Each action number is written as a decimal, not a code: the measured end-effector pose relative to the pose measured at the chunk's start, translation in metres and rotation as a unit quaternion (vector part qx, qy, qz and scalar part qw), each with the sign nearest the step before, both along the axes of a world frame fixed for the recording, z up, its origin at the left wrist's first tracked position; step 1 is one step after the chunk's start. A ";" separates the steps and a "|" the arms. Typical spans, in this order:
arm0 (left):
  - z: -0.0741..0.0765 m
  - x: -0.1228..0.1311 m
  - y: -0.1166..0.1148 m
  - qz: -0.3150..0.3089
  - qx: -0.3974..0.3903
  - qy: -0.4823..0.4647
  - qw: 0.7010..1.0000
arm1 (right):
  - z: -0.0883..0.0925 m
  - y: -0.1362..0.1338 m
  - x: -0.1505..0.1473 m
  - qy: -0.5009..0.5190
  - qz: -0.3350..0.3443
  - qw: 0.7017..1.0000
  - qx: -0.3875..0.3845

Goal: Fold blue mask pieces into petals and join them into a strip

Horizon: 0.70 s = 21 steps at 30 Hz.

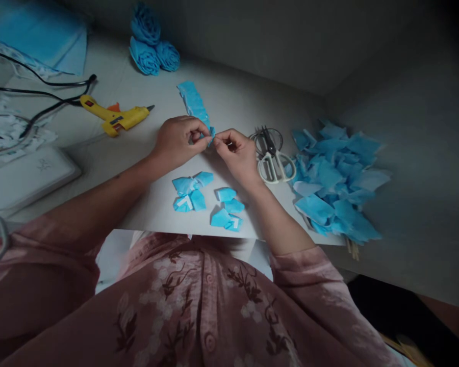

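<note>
A long blue crepe paper strip (194,102) lies across the white table, its near end pinched up between my hands. My left hand (179,136) closes thumb and fingers on that end from the left. From the right, my right hand (237,152) pinches the same end with thumb and forefinger, the fingertips of both hands almost touching. Exactly how the paper is folded there is hidden by my fingers. Below the hands lie two small groups of cut blue paper pieces, a left cluster (197,200) and a right cluster (234,206).
A yellow glue gun (126,119) with a black cord lies at left. White-handled scissors (272,165) rest right of my hand, beside a big heap of blue paper leaves (340,178). Rolled blue paper roses (147,57) stand at the back, blue sheets (42,33) at far left. A white device (34,173) sits left.
</note>
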<state>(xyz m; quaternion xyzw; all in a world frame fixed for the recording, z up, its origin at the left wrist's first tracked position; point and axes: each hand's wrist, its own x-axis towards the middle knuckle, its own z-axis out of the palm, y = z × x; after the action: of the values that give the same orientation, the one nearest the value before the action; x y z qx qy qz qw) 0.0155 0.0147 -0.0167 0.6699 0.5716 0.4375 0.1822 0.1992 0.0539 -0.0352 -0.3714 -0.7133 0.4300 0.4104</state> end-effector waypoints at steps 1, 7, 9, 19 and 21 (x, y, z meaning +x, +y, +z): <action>0.000 0.000 0.000 -0.002 -0.004 -0.001 1.000 | 0.000 0.000 0.000 -0.001 0.002 1.000 0.003; -0.002 -0.001 0.001 -0.018 -0.035 -0.056 0.998 | 0.001 -0.001 0.000 -0.003 0.004 1.000 0.000; -0.003 -0.001 0.001 -0.020 -0.034 -0.060 0.997 | 0.001 -0.002 0.000 -0.009 0.000 1.000 -0.003; -0.001 -0.001 0.000 -0.021 -0.011 -0.037 0.999 | 0.002 -0.002 0.000 -0.003 0.004 1.000 -0.004; -0.002 -0.001 0.000 -0.016 -0.006 -0.032 0.999 | 0.002 -0.001 0.000 -0.001 0.004 1.000 -0.008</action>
<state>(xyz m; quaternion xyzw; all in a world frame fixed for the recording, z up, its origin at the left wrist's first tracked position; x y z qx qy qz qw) 0.0145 0.0144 -0.0187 0.6636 0.5569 0.4526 0.2113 0.1993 0.0524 -0.0328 -0.3726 -0.7113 0.4372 0.4050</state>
